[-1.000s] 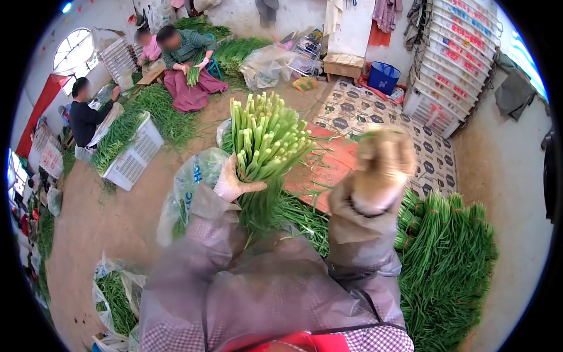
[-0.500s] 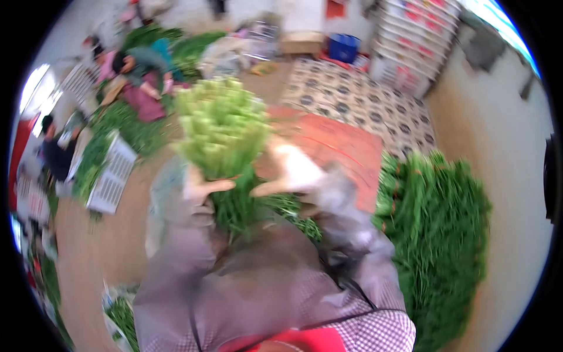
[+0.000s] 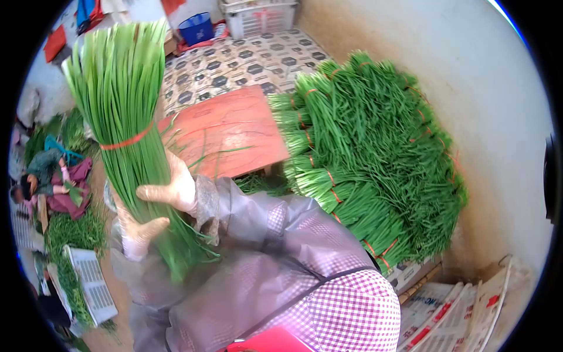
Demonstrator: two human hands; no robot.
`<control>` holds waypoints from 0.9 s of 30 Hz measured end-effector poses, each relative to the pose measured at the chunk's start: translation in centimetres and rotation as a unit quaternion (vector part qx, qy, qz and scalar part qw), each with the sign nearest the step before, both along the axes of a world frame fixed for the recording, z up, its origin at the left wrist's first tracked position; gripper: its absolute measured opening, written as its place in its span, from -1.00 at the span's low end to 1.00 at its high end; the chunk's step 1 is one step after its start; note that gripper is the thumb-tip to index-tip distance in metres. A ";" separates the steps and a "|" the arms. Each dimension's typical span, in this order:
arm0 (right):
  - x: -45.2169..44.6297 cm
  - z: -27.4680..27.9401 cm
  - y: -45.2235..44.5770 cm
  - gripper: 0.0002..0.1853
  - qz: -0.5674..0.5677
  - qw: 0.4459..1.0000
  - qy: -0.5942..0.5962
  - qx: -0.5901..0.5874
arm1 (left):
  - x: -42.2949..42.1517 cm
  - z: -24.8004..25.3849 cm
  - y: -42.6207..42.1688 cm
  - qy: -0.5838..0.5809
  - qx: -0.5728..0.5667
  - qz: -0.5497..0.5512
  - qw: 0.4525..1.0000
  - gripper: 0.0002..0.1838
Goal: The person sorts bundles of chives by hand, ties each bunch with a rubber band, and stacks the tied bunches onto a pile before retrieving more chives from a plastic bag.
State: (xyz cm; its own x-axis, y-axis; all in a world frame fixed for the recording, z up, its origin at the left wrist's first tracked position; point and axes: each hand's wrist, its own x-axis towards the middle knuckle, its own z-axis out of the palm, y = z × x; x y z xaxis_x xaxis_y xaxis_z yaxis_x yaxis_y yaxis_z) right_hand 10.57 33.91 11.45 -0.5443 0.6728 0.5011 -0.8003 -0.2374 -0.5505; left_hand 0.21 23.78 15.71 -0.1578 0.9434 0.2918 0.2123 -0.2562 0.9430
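Note:
A thick bunch of garlic chives (image 3: 120, 88), with a red band (image 3: 126, 139) around it, is held up in front of me. Its pale cut ends point upward and its green leaf tips hang toward my body. My right hand (image 3: 173, 186) is gloved and wraps the bunch from the right, below the band. Lower down, my left hand (image 3: 139, 230) grips the leaves from the left, thumb across the front. Behind the bunch is a low red board (image 3: 240, 126) with a few loose leaves on it.
A large pile of banded chive bunches (image 3: 375, 141) lies right of the board. Patterned flooring (image 3: 246, 61), a blue basket (image 3: 196, 28) and a white crate (image 3: 261, 20) are beyond. At left, a co-worker (image 3: 50, 170) sits among loose greens near another white crate (image 3: 94, 284).
My view has turned right, showing more of the pile. The bunch, previously tipped with its cut ends toward me, now stands more upright, and both hands have closed around its leaves.

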 end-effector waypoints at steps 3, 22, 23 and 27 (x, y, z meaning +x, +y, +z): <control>1.4 0.7 0.3 -0.07 -0.019 1.000 0.010 -0.016 | -1.8 -5.0 -0.4 0.000 -0.063 0.013 0.998 -0.08; 12.8 3.0 5.1 -0.38 -0.133 0.977 -0.167 -0.025 | 7.9 -2.3 4.3 0.164 -0.028 -0.075 0.983 -0.01; 14.7 3.8 6.4 -0.39 -0.182 0.964 -0.192 -0.003 | 7.7 -3.3 4.6 0.221 -0.020 -0.110 0.969 0.00; 22.3 7.5 10.3 -0.49 -0.258 0.906 -0.335 0.033 | 5.7 -4.8 4.0 0.224 -0.151 -0.164 0.949 -0.03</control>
